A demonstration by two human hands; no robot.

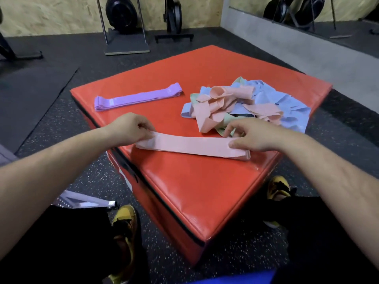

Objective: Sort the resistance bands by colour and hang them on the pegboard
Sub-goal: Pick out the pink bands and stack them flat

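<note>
A flat stack of pink bands (pixel 190 145) lies across the near part of the red padded box (pixel 184 181). My left hand (pixel 128 128) pinches its left end. My right hand (pixel 252 136) presses on its right end with fingers spread over it. A neat stack of purple bands (pixel 137 97) rests on the far left of the box. A tangled heap of pink, blue and green bands (pixel 246 105) sits at the back right, just beyond my right hand. No pegboard is in view.
The box stands on a dark speckled gym floor (pixel 98 177). My legs and yellow shoes (pixel 125 218) flank its near corner. A black mat (pixel 30 99) lies at the left. Exercise machine frames (pixel 127 37) stand by the far wall.
</note>
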